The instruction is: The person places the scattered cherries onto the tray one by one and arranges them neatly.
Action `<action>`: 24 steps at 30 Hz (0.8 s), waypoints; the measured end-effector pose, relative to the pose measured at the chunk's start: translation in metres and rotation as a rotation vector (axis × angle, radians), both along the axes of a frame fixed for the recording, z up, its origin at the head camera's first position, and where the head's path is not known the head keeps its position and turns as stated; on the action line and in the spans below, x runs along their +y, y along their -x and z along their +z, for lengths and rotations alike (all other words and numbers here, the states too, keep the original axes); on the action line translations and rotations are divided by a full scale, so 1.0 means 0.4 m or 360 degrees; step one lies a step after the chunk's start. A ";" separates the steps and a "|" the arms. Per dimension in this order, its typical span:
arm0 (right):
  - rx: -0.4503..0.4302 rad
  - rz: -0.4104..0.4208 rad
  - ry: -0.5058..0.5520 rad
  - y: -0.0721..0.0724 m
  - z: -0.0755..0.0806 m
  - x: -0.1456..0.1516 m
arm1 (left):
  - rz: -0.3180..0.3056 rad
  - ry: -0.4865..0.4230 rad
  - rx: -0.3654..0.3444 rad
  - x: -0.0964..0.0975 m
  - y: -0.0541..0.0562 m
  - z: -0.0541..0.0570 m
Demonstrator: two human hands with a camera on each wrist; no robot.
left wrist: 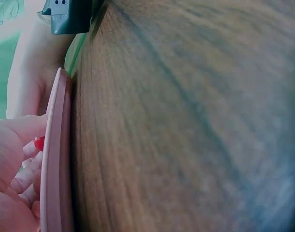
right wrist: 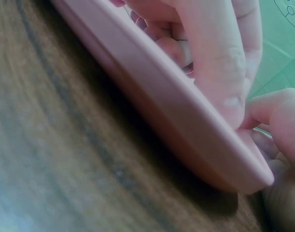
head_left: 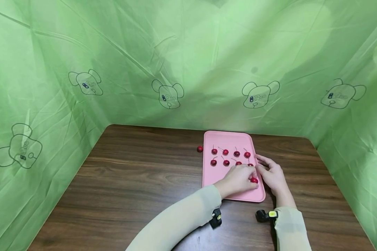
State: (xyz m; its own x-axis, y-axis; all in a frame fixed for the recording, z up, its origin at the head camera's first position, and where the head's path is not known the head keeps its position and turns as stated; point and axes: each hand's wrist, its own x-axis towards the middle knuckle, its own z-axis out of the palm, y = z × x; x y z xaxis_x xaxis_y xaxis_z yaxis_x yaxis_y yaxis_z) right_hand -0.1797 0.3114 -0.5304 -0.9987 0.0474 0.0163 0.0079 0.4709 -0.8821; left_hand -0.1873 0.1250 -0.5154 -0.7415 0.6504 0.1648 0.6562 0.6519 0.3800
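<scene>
A pink tray (head_left: 213, 136) lies on the table with several red cherries (head_left: 225, 152) standing stem-up in two rows. From the left, my left hand (head_left: 238, 177) reaches low over the tray's right part, thumb and fingers around another cherry (head_left: 253, 180) near the right rim. The left wrist view shows that cherry (left wrist: 39, 143) just inside the tray's rim (left wrist: 48, 169), between thumb and curled fingers. My right hand (head_left: 273, 176) rests along the tray's right edge, its thumb and relaxed fingers touching the rim. The left hand partly covers the second row.
One loose cherry (head_left: 200, 149) lies on the dark wooden table (head_left: 138, 174), just outside the tray's left rim. Green fabric walls (head_left: 207, 62) with printed bear heads stand around the table's back and sides.
</scene>
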 end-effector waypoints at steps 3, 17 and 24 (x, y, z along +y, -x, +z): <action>-0.0003 0.0001 -0.0003 0.001 0.000 0.001 | 0.0011 0.0001 -0.0013 -0.001 -0.001 0.001; -0.0005 0.0000 -0.0015 -0.002 0.003 -0.001 | 0.0057 -0.0165 -0.0146 -0.078 0.019 0.078; -0.0062 -0.0021 -0.0040 0.000 -0.002 -0.002 | 0.0162 -0.0467 -0.0338 -0.173 0.079 0.138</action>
State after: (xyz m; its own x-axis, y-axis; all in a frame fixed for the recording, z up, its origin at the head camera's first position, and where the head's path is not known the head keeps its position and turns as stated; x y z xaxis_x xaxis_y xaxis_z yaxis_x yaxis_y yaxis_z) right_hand -0.1799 0.3106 -0.5312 -0.9979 0.0607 -0.0210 0.0483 0.4927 -0.8689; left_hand -0.2188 0.0557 -0.4601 -0.8376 0.5195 0.1686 0.4801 0.5530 0.6809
